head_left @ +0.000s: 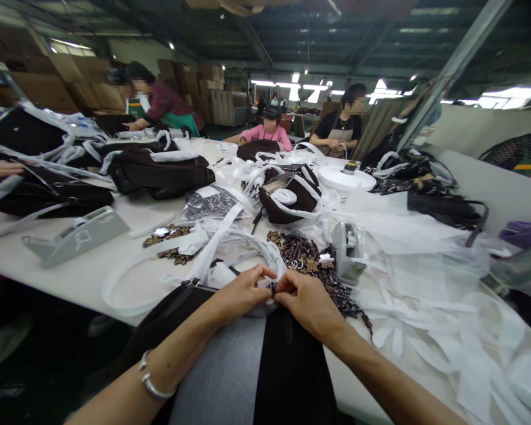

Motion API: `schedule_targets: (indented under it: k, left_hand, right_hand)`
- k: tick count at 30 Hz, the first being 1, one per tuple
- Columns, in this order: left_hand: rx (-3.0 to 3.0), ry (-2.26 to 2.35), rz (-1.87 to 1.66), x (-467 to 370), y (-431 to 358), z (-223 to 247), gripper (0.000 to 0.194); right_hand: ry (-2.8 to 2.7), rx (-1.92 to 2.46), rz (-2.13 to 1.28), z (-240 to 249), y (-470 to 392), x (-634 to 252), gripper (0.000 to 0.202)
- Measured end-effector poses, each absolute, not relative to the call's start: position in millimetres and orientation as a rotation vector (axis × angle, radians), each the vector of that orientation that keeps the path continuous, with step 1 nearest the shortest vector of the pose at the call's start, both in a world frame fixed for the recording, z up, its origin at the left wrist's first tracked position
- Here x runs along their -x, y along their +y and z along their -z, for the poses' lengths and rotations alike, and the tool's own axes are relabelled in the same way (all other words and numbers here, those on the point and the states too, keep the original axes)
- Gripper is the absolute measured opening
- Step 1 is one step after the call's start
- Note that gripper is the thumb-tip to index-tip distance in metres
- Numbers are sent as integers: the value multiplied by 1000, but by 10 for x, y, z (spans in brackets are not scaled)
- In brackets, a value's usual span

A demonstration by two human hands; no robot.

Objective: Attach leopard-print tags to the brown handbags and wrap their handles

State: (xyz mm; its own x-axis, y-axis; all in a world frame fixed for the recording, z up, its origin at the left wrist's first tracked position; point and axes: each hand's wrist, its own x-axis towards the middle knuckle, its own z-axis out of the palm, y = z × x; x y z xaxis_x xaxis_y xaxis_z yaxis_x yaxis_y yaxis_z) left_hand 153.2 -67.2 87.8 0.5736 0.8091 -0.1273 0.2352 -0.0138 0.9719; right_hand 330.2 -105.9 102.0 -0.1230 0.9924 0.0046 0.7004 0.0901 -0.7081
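Observation:
At the near table edge, my left hand (246,289) and my right hand (304,300) meet fingertip to fingertip. Both pinch a small dark beaded piece (272,288) between thumb and finger; its details are too small to make out. Directly below them lies a dark bag (177,313) with a grey panel (230,366) and a metal ring at its upper left. White wrapping strips (221,236) loop up behind my hands. A heap of brown and dark beaded chains (307,257) lies just beyond my right hand.
A grey tape dispenser (82,236) stands at left, another (348,254) right of the chains. Dark bags (159,174) and a white roll (345,177) sit farther back. White strips and sheets (460,319) cover the right side. Several people work around the table; one hand (0,172) shows at far left.

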Motion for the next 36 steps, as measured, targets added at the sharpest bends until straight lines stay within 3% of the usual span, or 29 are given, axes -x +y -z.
schedule_targets:
  k: [5,12,24,32,36]
  left_hand:
    - [-1499,930,-547,-1521,-683,-851,36]
    - [-1629,985,-568,-1524,-698,-855,34]
    - [-1508,955,-708,-1557,-697,-803,25]
    - [-1177,801,-602,-1485,-702,-878,35]
    - [-1165,792,-625,-1512,-714,-849,34]
  right_hand:
    - [-1887,1549,-971,-1087,-1109,-3418,12]
    - [-1882,1638,-643,-1019,-1204,-3300,12]
    - [-1814,1723,-686,-1094,-1085,-3270,11]
    - [-2074,1481,-442,-989,-1263,-3322,11]
    - [-2044,1466,-509,-988,-1252,-3364,14]
